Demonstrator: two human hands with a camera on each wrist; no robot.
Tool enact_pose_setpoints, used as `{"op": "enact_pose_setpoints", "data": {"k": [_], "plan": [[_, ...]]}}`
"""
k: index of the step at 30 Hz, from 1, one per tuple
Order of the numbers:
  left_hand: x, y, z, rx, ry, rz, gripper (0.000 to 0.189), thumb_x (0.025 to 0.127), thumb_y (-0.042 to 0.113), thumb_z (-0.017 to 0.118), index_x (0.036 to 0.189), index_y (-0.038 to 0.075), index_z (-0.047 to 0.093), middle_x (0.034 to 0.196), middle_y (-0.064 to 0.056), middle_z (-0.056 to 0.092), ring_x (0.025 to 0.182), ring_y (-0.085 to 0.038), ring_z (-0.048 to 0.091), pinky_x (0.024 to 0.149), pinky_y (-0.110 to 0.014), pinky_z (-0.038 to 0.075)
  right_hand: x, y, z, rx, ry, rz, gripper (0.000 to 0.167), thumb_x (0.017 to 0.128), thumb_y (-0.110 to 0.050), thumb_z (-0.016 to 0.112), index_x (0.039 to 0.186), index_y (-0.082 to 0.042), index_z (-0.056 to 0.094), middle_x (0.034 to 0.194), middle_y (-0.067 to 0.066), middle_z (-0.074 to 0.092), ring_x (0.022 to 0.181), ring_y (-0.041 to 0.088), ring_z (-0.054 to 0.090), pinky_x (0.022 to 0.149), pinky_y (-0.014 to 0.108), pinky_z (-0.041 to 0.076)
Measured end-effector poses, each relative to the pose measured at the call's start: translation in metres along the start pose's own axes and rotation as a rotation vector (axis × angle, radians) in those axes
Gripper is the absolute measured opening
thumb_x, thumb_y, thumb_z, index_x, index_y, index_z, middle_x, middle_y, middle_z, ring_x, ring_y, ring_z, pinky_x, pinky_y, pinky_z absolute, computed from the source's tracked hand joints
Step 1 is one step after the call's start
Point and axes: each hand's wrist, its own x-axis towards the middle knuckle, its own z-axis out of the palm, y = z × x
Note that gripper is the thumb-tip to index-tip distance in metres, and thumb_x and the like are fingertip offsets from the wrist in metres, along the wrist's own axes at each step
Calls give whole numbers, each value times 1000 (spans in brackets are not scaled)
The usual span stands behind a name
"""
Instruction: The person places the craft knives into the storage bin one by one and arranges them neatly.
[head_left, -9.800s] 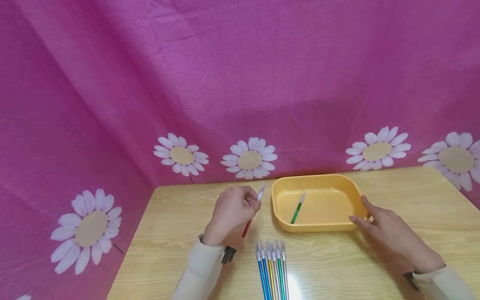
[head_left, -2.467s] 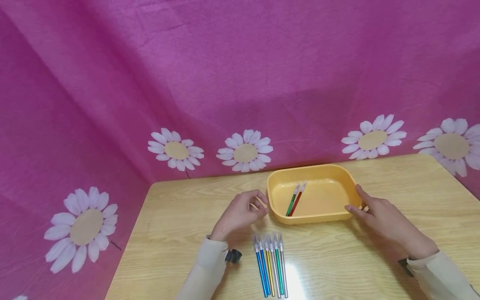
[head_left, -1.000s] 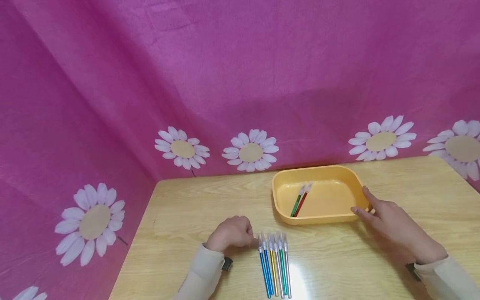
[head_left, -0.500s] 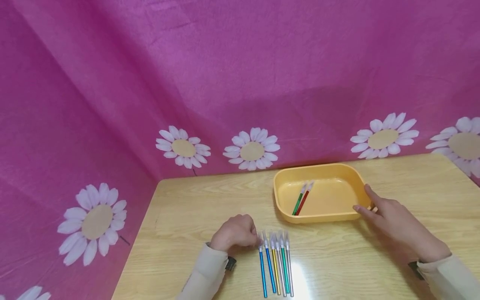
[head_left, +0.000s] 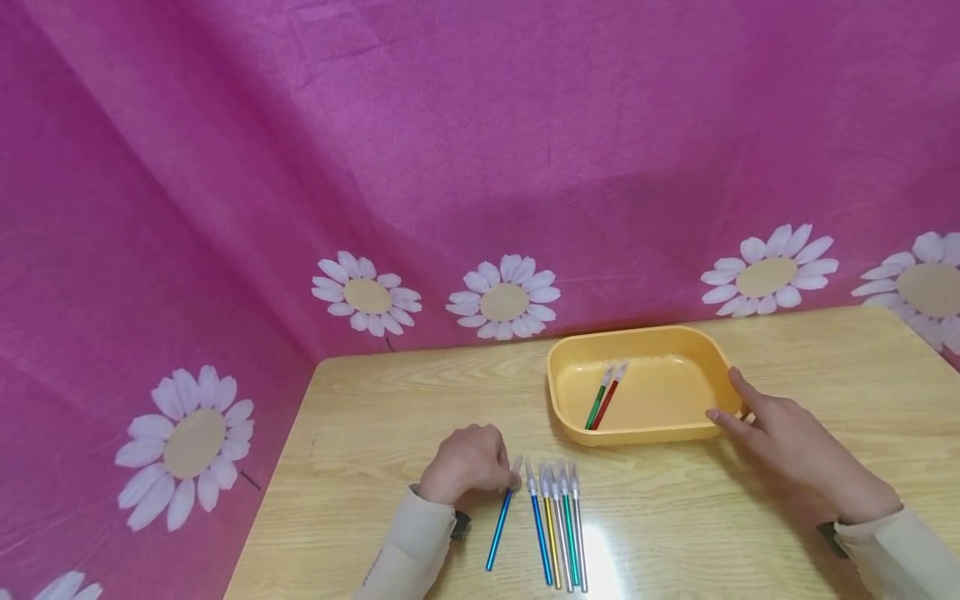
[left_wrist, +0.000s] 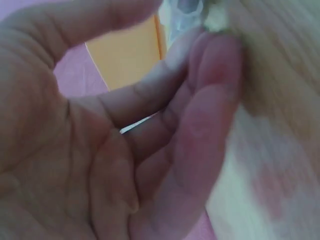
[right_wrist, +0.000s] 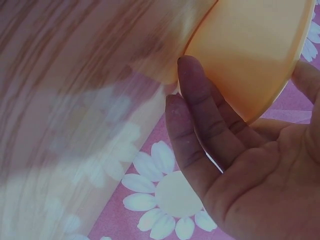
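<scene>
My left hand (head_left: 471, 463) pinches a blue craft knife (head_left: 498, 532) near its clear-capped end; the knife slants, its handle end toward me. The left wrist view shows the clear cap (left_wrist: 184, 20) at the thumb and fingertips. Just right of it lies a row of several capped craft knives (head_left: 567, 533) with blue, gold, silver and green handles. My right hand (head_left: 795, 450) holds the right front corner of a yellow plastic tray (head_left: 637, 436), its fingers against the outer wall in the right wrist view. Inside the tray lie a green craft knife (head_left: 596, 406) and a red one (head_left: 606, 403).
The wood-grain table (head_left: 390, 408) carries everything. A pink cloth with daisies (head_left: 480, 167) hangs behind it and along the left side. The tray stands near the table's back edge.
Since the earliest frame, the red craft knife has gone from my left hand into the tray. The left hand then moved to the row and drew the leftmost blue knife away, slanting it left.
</scene>
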Motion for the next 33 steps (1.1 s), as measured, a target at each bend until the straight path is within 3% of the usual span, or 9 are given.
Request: {"op": "enact_pose_setpoints", "data": {"k": [6,16,25,33], "plan": [[-4,1,0,88,0,14,40,80,28,87,53,13,61,51,4,46,55,-15,46,52,-28,33,0,-1,1,8,8,-1,84,106,-43,58,160,9,20,91,8,66,82,21,58,74,41,51],[-7,4,2,97,-90,-74,35,74,34,95,68,15,66,66,0,57,63,-18,51,56,-30,40,0,-1,0,1,-17,-5,84,107,-43,57,160,9,19,90,5,63,81,19,55,69,31,47],[-10,4,0,135,-67,-25,32,73,27,96,69,15,66,64,2,61,58,-14,52,52,-28,41,0,0,-1,-4,-9,-14,83,107,-42,57,161,8,19,87,4,62,79,17,54,68,30,47],[-13,3,-1,160,-26,3,31,75,21,93,59,15,67,59,4,62,54,-12,54,51,-27,43,-1,-1,0,10,-13,2,84,106,-43,57,161,8,19,89,4,62,81,18,54,70,30,46]]}}
